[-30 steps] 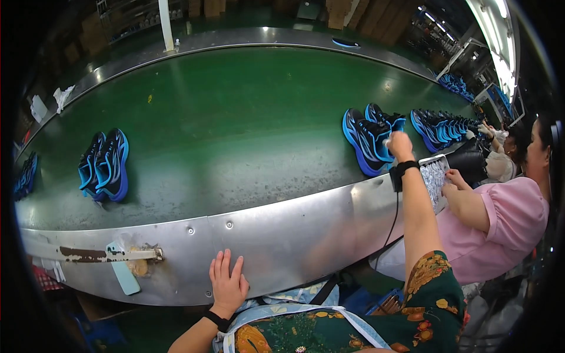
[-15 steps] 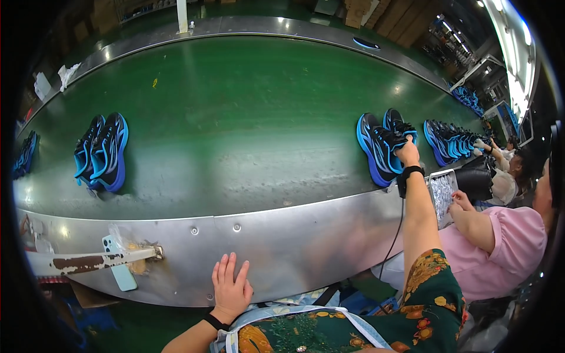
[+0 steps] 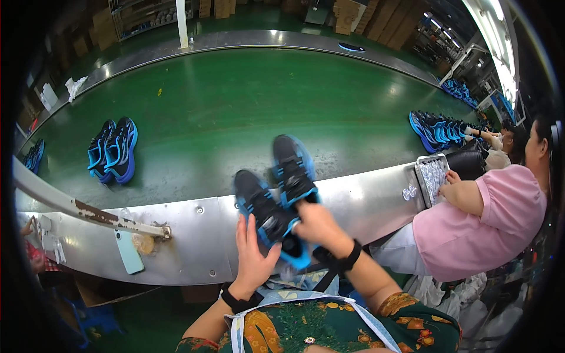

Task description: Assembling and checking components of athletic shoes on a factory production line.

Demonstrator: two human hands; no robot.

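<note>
Two shoes (image 3: 289, 167) over the metal edge (image 3: 368, 200), toes far.
I see the right hand (image 3: 322, 226) pinching them by the collars; the left hand (image 3: 255, 267), spread, is nearer the left shoe (image 3: 253, 191). Both long axes run far and slightly left from the grip.

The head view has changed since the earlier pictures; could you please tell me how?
The right hand has brought a pair of shoes leftward and toward the body. The left hand has lifted off the metal edge and touches the left shoe. The phone still lies on that edge; another pair still stands farther left.
</note>
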